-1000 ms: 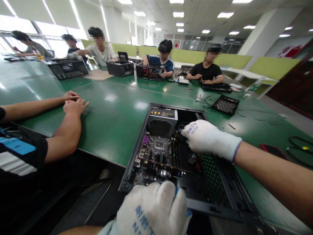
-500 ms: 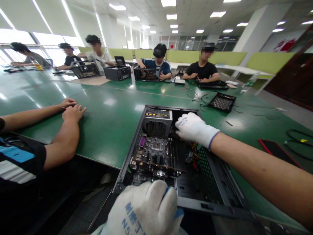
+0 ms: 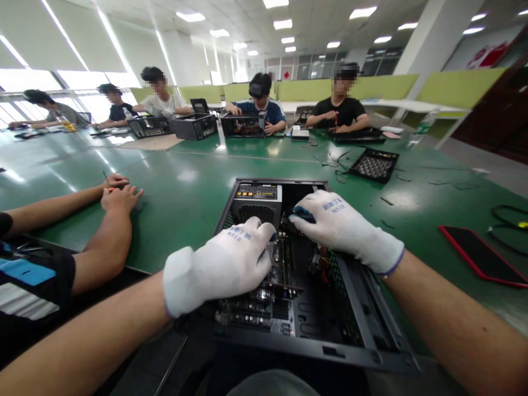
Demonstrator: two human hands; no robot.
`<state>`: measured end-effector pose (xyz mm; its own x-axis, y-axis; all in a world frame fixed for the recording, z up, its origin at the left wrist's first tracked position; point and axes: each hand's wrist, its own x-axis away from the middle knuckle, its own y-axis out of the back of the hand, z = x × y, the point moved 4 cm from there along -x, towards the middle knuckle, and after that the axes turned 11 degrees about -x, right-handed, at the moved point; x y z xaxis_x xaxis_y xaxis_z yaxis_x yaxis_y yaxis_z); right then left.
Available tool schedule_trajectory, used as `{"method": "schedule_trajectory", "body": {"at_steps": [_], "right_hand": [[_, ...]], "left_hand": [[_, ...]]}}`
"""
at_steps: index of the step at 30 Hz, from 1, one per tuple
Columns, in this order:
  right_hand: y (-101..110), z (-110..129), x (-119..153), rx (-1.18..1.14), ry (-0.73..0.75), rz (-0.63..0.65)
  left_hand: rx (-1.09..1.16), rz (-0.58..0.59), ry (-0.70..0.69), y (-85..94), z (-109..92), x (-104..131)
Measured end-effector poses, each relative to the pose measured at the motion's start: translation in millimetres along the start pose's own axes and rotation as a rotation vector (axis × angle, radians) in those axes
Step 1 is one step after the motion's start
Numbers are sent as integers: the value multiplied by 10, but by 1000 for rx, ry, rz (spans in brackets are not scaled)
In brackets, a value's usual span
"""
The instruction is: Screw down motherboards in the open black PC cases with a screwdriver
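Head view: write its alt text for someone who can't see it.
White-gloved left hand over the motherboard and right hand beside the power supply, both at an open computer case on the edge of a green table. A phone lies to the right; beyond, people work among other cases.

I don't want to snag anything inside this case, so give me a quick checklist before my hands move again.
1. Gloves on: ok. Left hand and right hand both wear white gloves.
2. Computer case open for access: ok. Its upward-facing side is uncovered.
3. Clear view of the circuit board: not ok. The left hand covers part of it.
4. Power supply fastened: cannot tell. It sits in the far left corner; no screws are visible.
5. Right hand free of cables: cannot tell. Its underside is hidden.
6. Neighbour's hands clear of the case: ok.
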<state>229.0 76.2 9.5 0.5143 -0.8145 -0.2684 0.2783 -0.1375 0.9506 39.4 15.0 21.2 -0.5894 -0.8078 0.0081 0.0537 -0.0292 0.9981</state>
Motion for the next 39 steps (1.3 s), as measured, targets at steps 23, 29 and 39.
{"method": "schedule_trajectory", "body": {"at_steps": [23,29,39], "right_hand": [[22,-5,53,-106,33,-27],[23,-4,56,-124,25,-23],[18,0,67,-117,40,19]], "left_hand": [[-346,570,-153,-896,176,-1053],[-326,520,-162,-905,182,-1088],[-332,584,-135,-865,184,-1086]]}}
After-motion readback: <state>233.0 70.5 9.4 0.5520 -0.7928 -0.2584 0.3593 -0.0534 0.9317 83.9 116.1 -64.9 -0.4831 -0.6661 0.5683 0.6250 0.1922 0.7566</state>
